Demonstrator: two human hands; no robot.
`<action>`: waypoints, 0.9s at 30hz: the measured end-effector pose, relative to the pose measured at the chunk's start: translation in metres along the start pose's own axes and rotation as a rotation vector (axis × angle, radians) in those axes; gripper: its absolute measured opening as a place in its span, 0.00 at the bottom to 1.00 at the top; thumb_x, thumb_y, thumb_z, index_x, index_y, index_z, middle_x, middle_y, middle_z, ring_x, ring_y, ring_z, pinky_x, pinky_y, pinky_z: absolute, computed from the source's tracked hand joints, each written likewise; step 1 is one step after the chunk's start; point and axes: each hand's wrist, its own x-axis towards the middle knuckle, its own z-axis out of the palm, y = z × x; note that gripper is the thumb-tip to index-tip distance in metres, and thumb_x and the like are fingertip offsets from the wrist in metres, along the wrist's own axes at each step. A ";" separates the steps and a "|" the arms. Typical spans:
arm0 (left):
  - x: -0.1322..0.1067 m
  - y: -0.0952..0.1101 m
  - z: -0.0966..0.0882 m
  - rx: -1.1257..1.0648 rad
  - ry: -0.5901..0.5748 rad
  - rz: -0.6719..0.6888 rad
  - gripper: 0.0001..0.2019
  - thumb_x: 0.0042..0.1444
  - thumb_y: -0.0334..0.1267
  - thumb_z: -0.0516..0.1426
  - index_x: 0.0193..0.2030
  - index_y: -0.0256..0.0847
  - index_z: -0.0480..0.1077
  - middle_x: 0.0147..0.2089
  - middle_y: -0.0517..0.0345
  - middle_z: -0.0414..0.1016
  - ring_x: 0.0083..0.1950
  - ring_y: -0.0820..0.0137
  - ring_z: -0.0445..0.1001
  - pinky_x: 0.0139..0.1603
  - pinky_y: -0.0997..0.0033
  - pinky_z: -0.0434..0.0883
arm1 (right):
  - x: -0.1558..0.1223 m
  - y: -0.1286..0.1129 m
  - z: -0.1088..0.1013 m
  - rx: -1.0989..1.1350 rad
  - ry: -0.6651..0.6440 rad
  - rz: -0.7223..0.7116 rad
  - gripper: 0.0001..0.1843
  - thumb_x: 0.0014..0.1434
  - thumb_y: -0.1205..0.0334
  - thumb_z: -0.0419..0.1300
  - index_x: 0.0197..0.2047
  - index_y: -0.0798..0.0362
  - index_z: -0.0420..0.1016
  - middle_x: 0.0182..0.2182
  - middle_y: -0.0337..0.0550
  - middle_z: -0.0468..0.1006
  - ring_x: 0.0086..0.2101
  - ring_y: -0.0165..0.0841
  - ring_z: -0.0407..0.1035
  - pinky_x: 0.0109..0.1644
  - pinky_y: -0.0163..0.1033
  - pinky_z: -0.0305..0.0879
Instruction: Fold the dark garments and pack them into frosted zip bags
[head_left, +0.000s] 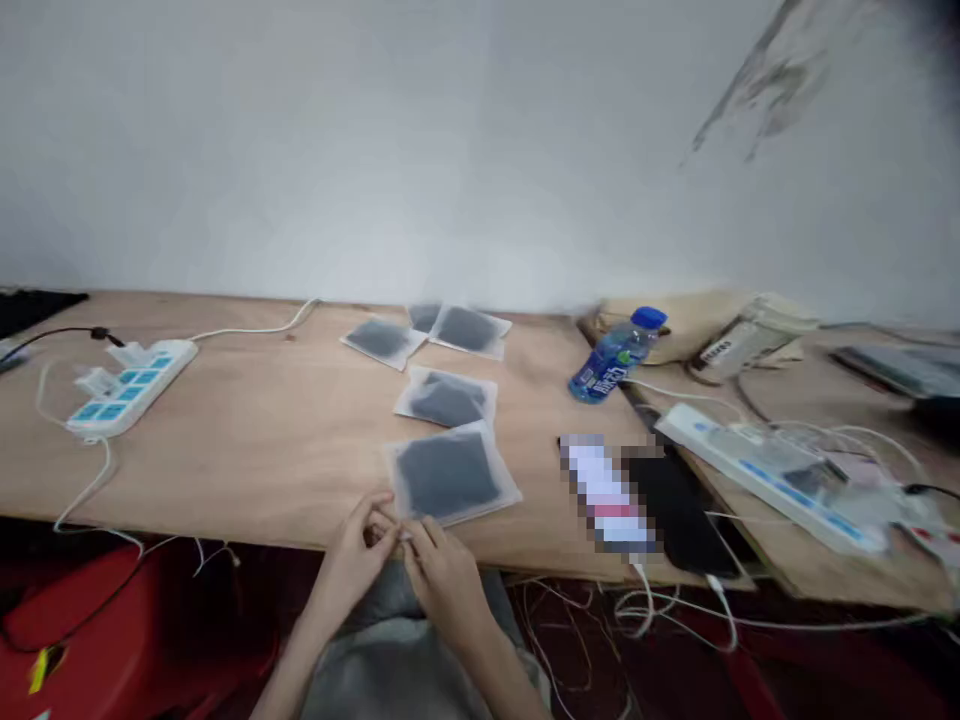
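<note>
At the table's front edge my left hand (pixel 361 548) and my right hand (pixel 442 580) meet, both closed with fingertips pinched together. A tiny pale bit shows between the fingertips, too small and blurred to name. Just beyond the fingers lies the nearest frosted pouch (pixel 450 475) with a dark flat content; its lower left corner reaches close to my fingertips, and I cannot tell whether they touch it. Behind it lies a second frosted pouch (pixel 448 397), slightly overlapped. Farther back, near the wall, are a left pouch (pixel 381 340), a right pouch (pixel 469 330) and a partly covered pouch (pixel 424 317).
Right of the pouches, a blue-capped bottle (pixel 616 356) lies tilted, near a lit phone (pixel 609 495) and a black phone (pixel 682 515) on cables. A white power strip (pixel 772 480) lies farther right, another power strip (pixel 135 390) at left. A red stool (pixel 82 640) stands below.
</note>
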 end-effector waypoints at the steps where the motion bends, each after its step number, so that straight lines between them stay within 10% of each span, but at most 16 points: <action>1: 0.000 -0.002 0.002 -0.018 0.015 0.002 0.19 0.58 0.42 0.56 0.54 0.39 0.64 0.30 0.61 0.74 0.33 0.69 0.74 0.39 0.68 0.69 | -0.002 0.000 0.001 -0.008 0.015 0.004 0.08 0.63 0.69 0.52 0.44 0.52 0.69 0.35 0.43 0.74 0.30 0.34 0.67 0.31 0.36 0.57; 11: -0.005 -0.006 0.017 -0.040 0.147 0.065 0.18 0.57 0.38 0.56 0.54 0.41 0.63 0.28 0.66 0.67 0.30 0.73 0.67 0.36 0.73 0.66 | -0.007 0.005 0.002 0.000 0.138 0.093 0.11 0.64 0.68 0.51 0.29 0.50 0.67 0.27 0.40 0.73 0.29 0.33 0.67 0.34 0.37 0.56; 18: -0.008 0.001 -0.003 -0.066 0.246 0.022 0.15 0.55 0.38 0.57 0.48 0.41 0.63 0.24 0.70 0.62 0.27 0.74 0.62 0.33 0.75 0.62 | -0.001 0.066 -0.037 -0.090 0.248 0.281 0.13 0.66 0.60 0.50 0.37 0.51 0.75 0.28 0.42 0.75 0.29 0.33 0.67 0.35 0.36 0.58; 27: -0.039 0.022 0.028 0.109 -0.121 -0.045 0.05 0.55 0.36 0.55 0.38 0.42 0.68 0.24 0.66 0.64 0.26 0.74 0.65 0.30 0.75 0.61 | 0.027 0.097 -0.039 0.101 0.376 0.625 0.25 0.62 0.50 0.52 0.57 0.55 0.70 0.33 0.48 0.80 0.30 0.39 0.73 0.36 0.42 0.67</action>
